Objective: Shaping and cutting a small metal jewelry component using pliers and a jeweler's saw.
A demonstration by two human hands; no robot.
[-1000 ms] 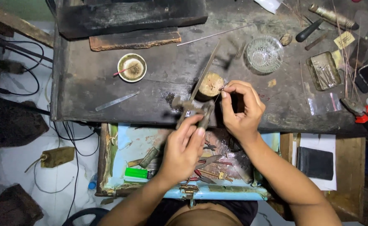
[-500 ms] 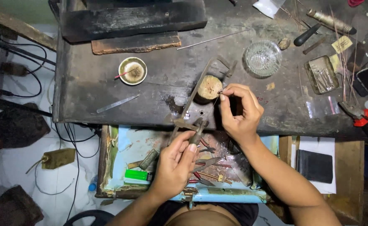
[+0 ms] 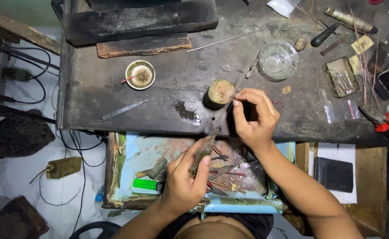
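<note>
On the far left of the dark workbench (image 3: 114, 88) lie a flat metal file (image 3: 124, 109) and a small round dish (image 3: 140, 75) with a red-handled stick in it, both untouched. Further right, the left hand (image 3: 186, 181) has dropped away from the bench edge over the last second and now hovers above the open drawer (image 3: 137, 152), closed around a pair of pliers (image 3: 205, 148) whose tips point up toward the bench (whether they still grip anything is too small to tell). That withdrawal leaves the work to the other hand alone. Just right of it stands the short wooden stump (image 3: 218, 93), and the right hand (image 3: 254, 117), pinching a fine wire piece (image 3: 232, 98) between thumb and forefinger, has brought it against the stump's right edge. Beyond lie a glass ashtray (image 3: 277, 59), a small metal tin (image 3: 340, 76) and red-handled cutters (image 3: 387, 121).
</note>
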